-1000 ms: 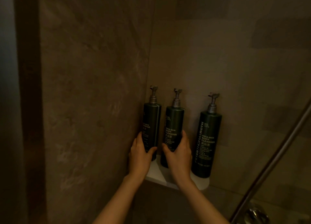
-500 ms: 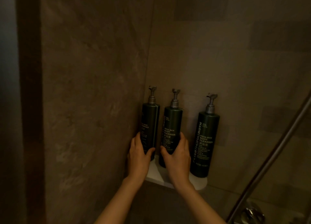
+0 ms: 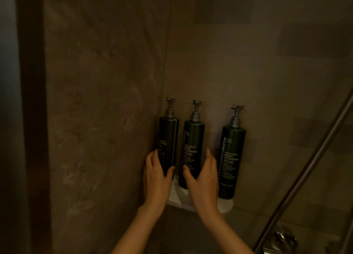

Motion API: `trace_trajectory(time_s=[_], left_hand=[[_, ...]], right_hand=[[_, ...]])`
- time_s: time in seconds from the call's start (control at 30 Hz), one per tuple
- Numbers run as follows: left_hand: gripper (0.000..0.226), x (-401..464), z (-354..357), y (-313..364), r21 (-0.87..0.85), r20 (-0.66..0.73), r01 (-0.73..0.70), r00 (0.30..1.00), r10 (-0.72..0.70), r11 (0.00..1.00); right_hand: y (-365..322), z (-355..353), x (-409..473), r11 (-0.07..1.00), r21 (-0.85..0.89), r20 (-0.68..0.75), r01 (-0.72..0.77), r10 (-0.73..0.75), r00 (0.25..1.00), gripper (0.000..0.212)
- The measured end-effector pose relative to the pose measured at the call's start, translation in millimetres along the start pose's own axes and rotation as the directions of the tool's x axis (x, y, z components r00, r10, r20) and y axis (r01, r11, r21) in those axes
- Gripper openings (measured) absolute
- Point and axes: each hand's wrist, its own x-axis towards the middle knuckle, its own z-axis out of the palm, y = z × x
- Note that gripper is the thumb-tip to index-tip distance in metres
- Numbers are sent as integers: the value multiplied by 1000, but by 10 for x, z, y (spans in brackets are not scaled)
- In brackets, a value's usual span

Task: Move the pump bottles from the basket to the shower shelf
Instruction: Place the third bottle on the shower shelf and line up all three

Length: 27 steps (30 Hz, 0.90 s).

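Little has shifted in the last second: both hands keep their places low on the two leftmost bottles, and only the view has drifted slightly. Three dark green pump bottles stand upright in a row on the small white shower shelf (image 3: 226, 206) in the tiled corner. The left hand (image 3: 157, 179) wraps the lower body of the corner bottle (image 3: 169, 139), thumb across its front and fingers behind. The right hand (image 3: 202, 179) cups the middle bottle (image 3: 193, 145) the same way, fingers curled around its right side, thumb on the front; whether either grip is firm or merely resting I cannot tell. The third bottle (image 3: 232, 158) stands free, a little apart to the right. No basket is in view. These tall, narrow, rigid bottles probably carry real weight if full, and their smooth sides could slip in a wet shower. Holding low on the body seems wiser than lifting by the thin pump neck, which may depress or turn.
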Motion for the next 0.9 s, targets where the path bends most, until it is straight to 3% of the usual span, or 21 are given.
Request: trace_trajectory(time_s=[0.07, 0.17, 0.3, 0.5, 0.73, 0.9], left_hand=[[61, -80, -10, 64, 84, -54, -92, 994, 97, 992], [59, -159, 5, 214, 61, -67, -206, 975, 210, 977], [61, -199, 138, 396, 1, 5, -287, 958, 287, 958], [77, -189, 361, 435, -54, 77, -126, 989, 130, 991], [79, -144, 390, 402, -112, 94, -45, 994, 55, 993], [79, -146, 375, 422, -110, 93, -49, 994, 60, 993]], right_hand=[[-6, -135, -44, 998, 6, -51, 58, -58, 997, 67], [42, -395, -36, 991, -8, -169, 135, -134, 977, 57], [197, -658, 55, 993, -79, -282, 89, -108, 953, 64], [432, -638, 147, 985, -20, -157, -169, 163, 974, 92], [503, -531, 231, 983, 49, -154, -176, 181, 971, 75], [516, -506, 249, 983, 84, -57, -163, 168, 984, 71]])
